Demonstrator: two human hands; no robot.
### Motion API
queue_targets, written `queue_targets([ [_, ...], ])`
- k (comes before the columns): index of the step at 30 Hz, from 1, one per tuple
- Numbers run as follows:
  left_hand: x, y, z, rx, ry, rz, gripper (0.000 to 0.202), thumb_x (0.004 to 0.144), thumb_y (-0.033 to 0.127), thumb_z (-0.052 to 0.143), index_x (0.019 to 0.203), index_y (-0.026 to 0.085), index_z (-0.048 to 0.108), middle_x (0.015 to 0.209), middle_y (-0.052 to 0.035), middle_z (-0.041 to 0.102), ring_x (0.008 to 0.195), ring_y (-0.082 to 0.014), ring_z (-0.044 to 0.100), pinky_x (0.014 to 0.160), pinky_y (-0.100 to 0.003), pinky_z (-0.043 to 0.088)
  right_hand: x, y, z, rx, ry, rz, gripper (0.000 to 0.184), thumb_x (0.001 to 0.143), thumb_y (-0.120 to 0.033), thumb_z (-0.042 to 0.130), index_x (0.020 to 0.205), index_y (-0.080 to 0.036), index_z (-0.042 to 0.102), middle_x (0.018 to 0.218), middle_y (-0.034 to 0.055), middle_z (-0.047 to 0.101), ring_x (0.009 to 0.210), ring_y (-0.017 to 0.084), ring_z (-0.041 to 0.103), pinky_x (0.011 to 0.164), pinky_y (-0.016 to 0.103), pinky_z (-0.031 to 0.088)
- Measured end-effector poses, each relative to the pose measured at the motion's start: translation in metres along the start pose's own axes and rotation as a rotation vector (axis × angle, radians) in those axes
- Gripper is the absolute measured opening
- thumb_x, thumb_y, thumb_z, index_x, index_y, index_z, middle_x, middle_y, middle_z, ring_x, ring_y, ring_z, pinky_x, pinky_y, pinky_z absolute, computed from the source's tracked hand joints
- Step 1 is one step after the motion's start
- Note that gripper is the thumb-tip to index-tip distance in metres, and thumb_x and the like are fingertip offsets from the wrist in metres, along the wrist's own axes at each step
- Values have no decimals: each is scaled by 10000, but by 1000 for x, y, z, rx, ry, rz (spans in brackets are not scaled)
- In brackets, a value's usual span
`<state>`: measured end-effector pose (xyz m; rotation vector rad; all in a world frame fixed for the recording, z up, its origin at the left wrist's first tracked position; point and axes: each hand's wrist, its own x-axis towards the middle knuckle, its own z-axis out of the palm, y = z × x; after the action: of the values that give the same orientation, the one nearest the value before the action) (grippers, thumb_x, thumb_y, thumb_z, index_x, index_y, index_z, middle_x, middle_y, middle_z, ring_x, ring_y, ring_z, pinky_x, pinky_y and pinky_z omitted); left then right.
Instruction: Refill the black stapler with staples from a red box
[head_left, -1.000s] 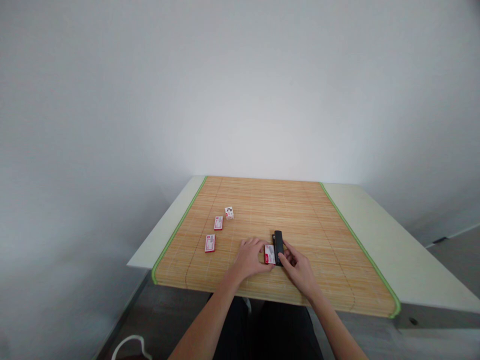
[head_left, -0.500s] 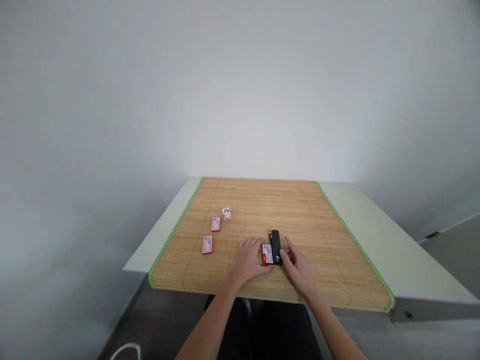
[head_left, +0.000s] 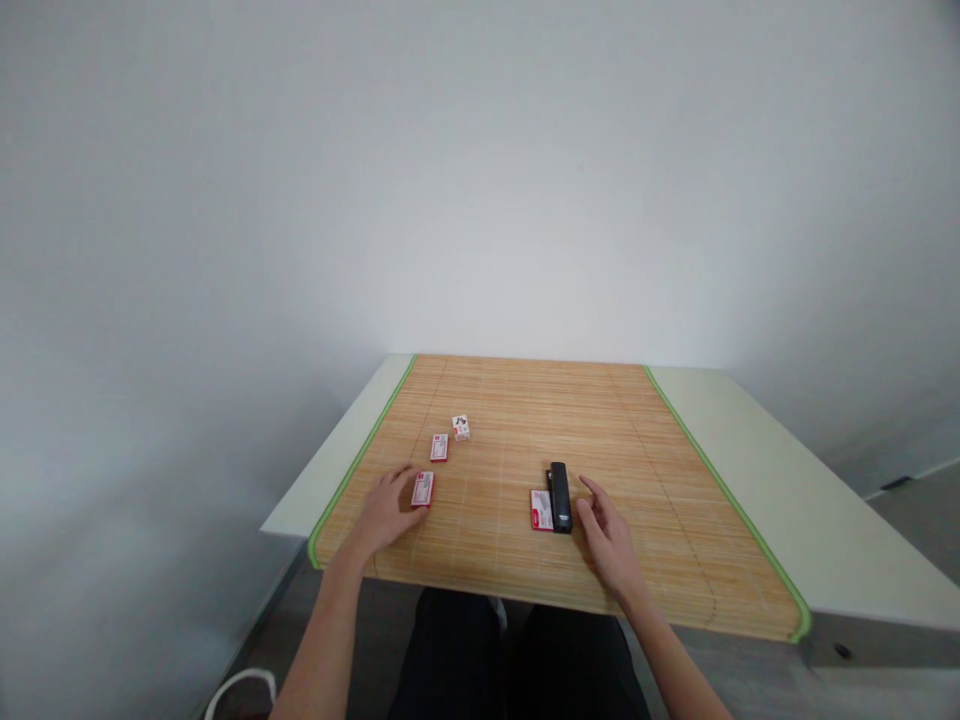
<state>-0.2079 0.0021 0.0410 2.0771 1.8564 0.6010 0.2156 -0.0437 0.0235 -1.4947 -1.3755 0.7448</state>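
Stapler (head_left: 560, 497) lies on the mat (head_left: 525, 400), flat box (head_left: 541, 510) against its left side, both now released. Left hand (head_left: 387, 510) has shifted to the near-left box (head_left: 423, 489), fingers wide around it, contact unclear; right hand (head_left: 609, 540) empty, fingers parted.

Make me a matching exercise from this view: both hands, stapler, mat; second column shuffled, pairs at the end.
1. Left hand
2. Right hand
3. Stapler
4. Mat

A. Black, with a small box on its left side
B. Green along its side edges
C. Thumb and fingers spread at a red-and-white box
D. Holding nothing, just right of the black item

Pairs: 1-C; 2-D; 3-A; 4-B
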Motion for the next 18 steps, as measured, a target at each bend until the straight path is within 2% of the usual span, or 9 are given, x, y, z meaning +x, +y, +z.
queue_targets([
  [2,2,9,1,-54,-3,14,556,745,356,780,1271,270,623,1338,-63,636,1243,-321,582,1094,-482,427,1,2,0,9,-4,-2,621,989,-589,450,1457,-187,527,804,31,617,713,208,594,683,323,494],
  [4,4,33,5,-136,13,32,501,733,377,797,1195,254,647,1198,-57,689,1117,-302,640,1009,-456,480,1,4,0,15,-14,-4,612,985,-588,465,1446,-191,537,830,36,635,734,210,609,700,325,500],
  [8,9,106,26,-311,26,137,568,733,434,822,1238,270,619,1208,-53,682,1087,-267,645,968,-410,497,1,4,-1,17,-62,-16,609,980,-584,486,1443,-193,538,855,41,658,733,212,619,692,326,498],
  [10,12,141,40,-349,-17,213,608,714,443,843,1252,271,617,1223,-63,676,1097,-276,636,979,-419,491,1,3,-1,7,-90,-26,611,978,-582,490,1448,-194,534,851,40,665,721,211,616,688,331,499],
  [12,15,167,54,-355,-69,281,626,675,398,875,1239,273,635,1236,-71,675,1140,-302,618,1015,-441,470,1,1,0,-6,-111,-33,619,970,-586,500,1449,-196,535,837,37,670,710,211,613,684,337,505],
  [15,16,184,70,-360,-144,336,606,647,357,897,1201,285,661,1215,-62,686,1146,-314,613,1020,-452,463,1,-2,2,-20,-129,-42,636,957,-594,508,1453,-198,538,819,33,669,690,209,606,668,341,509],
  [18,15,184,78,-396,-161,343,603,663,349,893,1215,298,656,1231,-51,683,1150,-299,614,1019,-438,467,1,-2,3,-42,-140,-59,650,948,-592,516,1469,-203,524,811,27,660,684,209,603,657,339,509],
])
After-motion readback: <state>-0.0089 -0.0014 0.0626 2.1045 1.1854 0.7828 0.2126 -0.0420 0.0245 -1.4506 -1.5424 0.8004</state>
